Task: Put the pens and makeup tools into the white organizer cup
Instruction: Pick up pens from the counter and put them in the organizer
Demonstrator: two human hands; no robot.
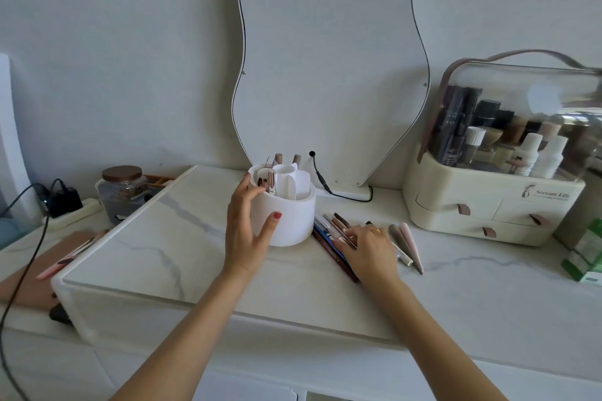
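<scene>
1. White organizer cup (pixel 286 221) on marble table (pixel 163 238); left hand (pixel 244 231) grip curled round its side.
2. Right hand (pixel 368 249) grip spread flat, fingers straight, on pens and makeup tools (pixel 329 228) beside cup.

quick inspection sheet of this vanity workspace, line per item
surface: white marble-look top, raised slab on its left part.
job's things: white organizer cup upright on the slab, a few tools already in it; loose pens and makeup tools lying right of the cup.
clutter: glass jar, green box, pink brush far left.
grippers: left hand holds the cup's side; right hand rests on the pens, grasp unclear.
cables: black cable from a plug at left; short black lead by the mirror.
surroundings: wavy mirror against the wall, cosmetics case at right.
</scene>
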